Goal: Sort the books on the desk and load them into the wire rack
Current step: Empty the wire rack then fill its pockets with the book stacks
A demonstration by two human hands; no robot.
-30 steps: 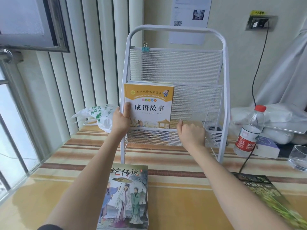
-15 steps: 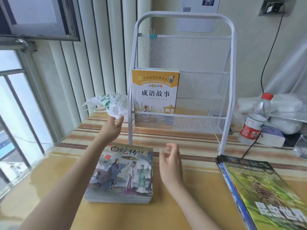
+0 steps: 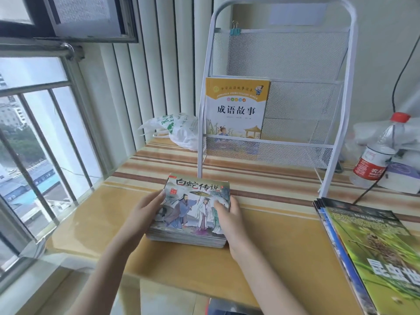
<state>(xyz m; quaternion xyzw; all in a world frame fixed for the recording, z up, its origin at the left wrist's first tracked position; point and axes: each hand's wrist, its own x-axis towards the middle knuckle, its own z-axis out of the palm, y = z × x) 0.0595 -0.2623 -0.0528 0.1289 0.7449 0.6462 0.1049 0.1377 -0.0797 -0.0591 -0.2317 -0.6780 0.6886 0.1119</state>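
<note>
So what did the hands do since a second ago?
Both hands came back from the rack to the desk. The left hand and right hand now hold the sides of the book pile. The yellow book stayed in the rack, and the magazines stayed flat.

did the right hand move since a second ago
Yes. The right hand has come back from the lower front rail of the wire rack, toward the person, and now grips the right edge of the book stack on the desk.
</note>
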